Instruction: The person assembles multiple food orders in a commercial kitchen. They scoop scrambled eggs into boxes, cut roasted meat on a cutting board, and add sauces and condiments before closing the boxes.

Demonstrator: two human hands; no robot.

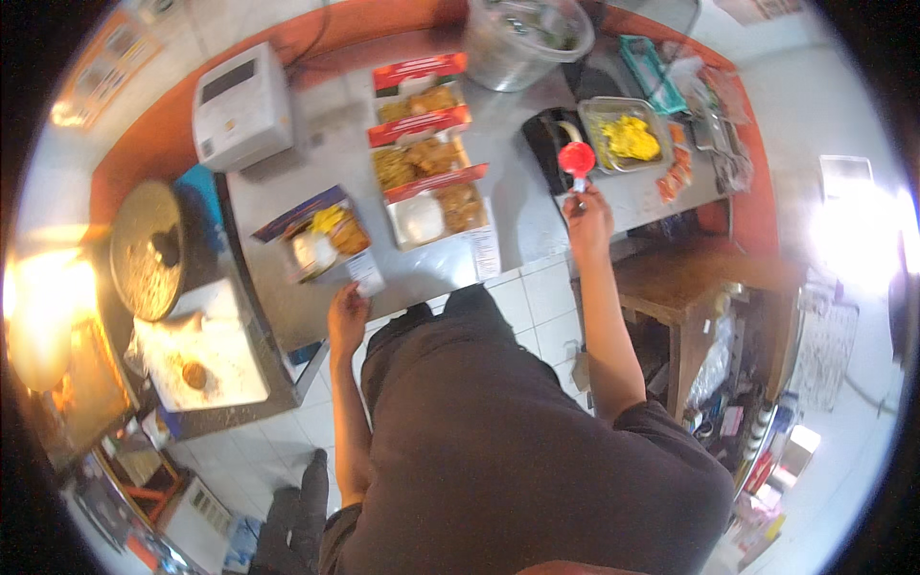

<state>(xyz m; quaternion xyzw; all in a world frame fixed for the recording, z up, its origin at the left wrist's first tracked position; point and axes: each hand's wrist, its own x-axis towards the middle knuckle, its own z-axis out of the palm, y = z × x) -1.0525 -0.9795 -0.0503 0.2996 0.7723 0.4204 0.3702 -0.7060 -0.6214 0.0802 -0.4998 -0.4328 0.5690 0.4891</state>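
My right hand (588,218) is closed round the handle of a round red scoop (576,159), held beside a clear tub of yellow food (628,137) that looks like scrambled egg. At the table's front edge, my left hand (347,314) has its fingertips closed at the lower edge of a white paper slip (365,274). That slip hangs from an open blue-lidded meal box (305,276) holding white rice, yellow food and a browned piece. Between my hands stands a row of red-lidded boxes: the front box (410,241) has rice and browned food, with another printed slip (484,254) beside it.
A white printer (243,107) stands at the back left and a large clear bucket (527,48) at the back. Black packaging (548,144) and a teal tray (652,75) lie to the right. A round lid (148,251) and white board (201,356) are left; a wooden shelf (685,280) stands right.
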